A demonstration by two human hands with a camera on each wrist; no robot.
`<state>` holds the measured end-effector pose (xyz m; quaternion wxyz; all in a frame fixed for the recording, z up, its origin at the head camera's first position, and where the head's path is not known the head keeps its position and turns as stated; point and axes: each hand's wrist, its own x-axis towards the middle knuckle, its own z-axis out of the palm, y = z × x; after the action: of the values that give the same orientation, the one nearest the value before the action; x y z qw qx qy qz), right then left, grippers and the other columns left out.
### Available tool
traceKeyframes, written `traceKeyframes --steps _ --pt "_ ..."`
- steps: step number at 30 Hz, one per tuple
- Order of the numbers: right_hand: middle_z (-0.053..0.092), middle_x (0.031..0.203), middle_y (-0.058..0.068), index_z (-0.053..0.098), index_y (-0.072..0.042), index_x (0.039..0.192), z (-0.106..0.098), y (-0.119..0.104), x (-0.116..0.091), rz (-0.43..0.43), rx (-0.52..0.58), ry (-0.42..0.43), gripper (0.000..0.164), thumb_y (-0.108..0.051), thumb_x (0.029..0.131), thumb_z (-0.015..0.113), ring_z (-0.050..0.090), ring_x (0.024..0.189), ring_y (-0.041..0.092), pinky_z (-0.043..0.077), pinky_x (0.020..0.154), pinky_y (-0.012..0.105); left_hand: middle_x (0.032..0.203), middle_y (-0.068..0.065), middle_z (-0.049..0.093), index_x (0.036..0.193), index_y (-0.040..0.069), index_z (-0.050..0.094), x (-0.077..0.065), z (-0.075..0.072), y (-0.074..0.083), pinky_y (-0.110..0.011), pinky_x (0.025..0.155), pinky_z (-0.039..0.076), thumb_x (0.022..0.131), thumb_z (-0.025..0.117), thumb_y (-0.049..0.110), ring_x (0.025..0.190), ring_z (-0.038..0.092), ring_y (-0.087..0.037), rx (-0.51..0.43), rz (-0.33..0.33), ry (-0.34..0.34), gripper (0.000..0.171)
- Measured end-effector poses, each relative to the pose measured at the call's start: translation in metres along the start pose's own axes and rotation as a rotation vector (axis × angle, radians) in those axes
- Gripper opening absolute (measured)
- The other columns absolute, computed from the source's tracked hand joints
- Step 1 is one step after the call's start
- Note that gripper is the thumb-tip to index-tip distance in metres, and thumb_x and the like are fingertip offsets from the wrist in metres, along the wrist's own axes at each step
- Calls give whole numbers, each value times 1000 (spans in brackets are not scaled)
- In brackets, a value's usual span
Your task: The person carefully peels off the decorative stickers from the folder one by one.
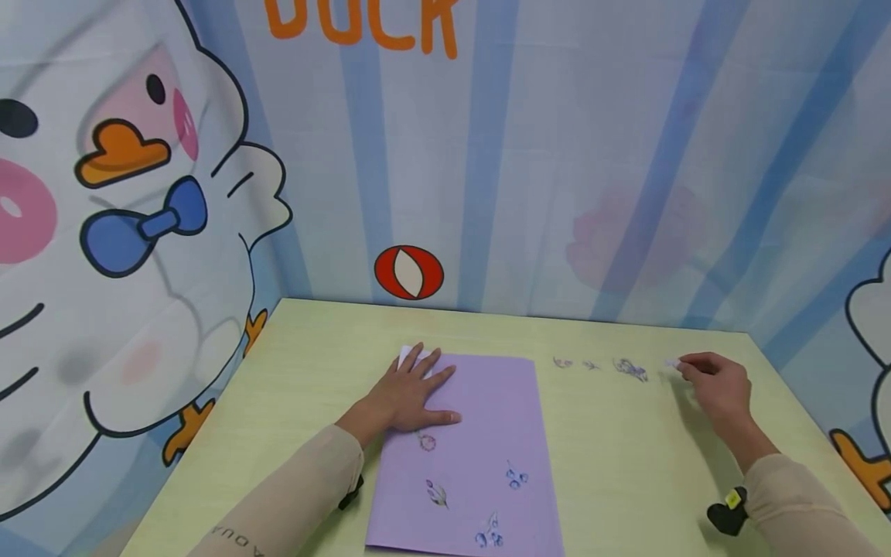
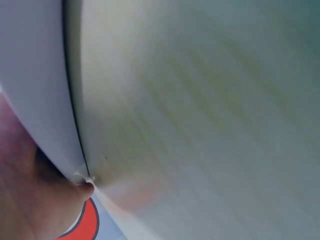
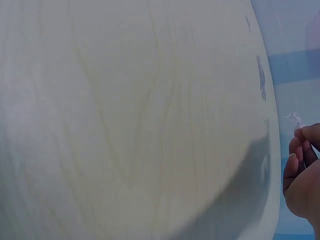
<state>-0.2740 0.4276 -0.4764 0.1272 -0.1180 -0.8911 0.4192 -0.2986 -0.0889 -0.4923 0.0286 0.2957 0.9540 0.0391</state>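
Observation:
My left hand [image 1: 412, 394] lies on the upper left of a purple paper folder [image 1: 487, 418], fingers spread and straight. Its thumb points right across the cover. Printed on or stuck to the cover are a round reddish flower [image 1: 427, 442], a budding sprig [image 1: 437, 493] and two clusters of blue berries [image 1: 516, 476]. Off to the right, my right hand [image 1: 720, 387] pinches a small, pale, see-through sticker [image 3: 295, 119] between thumb and fingertips, above the back right of the table. Its other fingers are curled in the right wrist view.
Several small flower stickers [image 1: 629, 369] lie in a row on the pale wooden table [image 1: 612, 464], between folder and right hand. Behind the table's back edge hangs a blue-striped cloth [image 1: 431, 155] with a cartoon duck [image 1: 160, 309] at left.

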Motion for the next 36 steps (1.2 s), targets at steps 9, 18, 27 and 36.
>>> traceKeyframes --steps 9,18,27,36 --pt "66 114 21 68 -1 120 9 16 9 34 -110 2 36 -30 101 57 58 101 32 47 74 37 166 -7 13 159 30 24 1 3 -1 -62 116 15 84 37 85 152 1 -38 12 -1 -13 93" --pt "66 110 26 67 3 118 13 21 12 -94 -252 4 31 -20 100 59 60 98 41 48 77 51 166 -7 12 159 29 24 0 0 1 -62 116 14 85 37 84 152 0 -38 19 -3 -16 93" --pt "65 109 29 67 7 118 8 22 10 -198 -316 -19 31 -16 100 57 62 96 43 50 73 52 166 -7 13 158 29 25 0 1 1 -62 116 14 84 37 85 152 1 -38 10 2 -15 93" --pt "65 103 23 68 6 116 6 20 1 -250 -310 47 35 -23 101 56 62 89 37 49 69 43 167 -5 10 158 33 25 4 6 -3 -63 116 9 83 34 86 152 -3 -37 2 -10 -2 93"
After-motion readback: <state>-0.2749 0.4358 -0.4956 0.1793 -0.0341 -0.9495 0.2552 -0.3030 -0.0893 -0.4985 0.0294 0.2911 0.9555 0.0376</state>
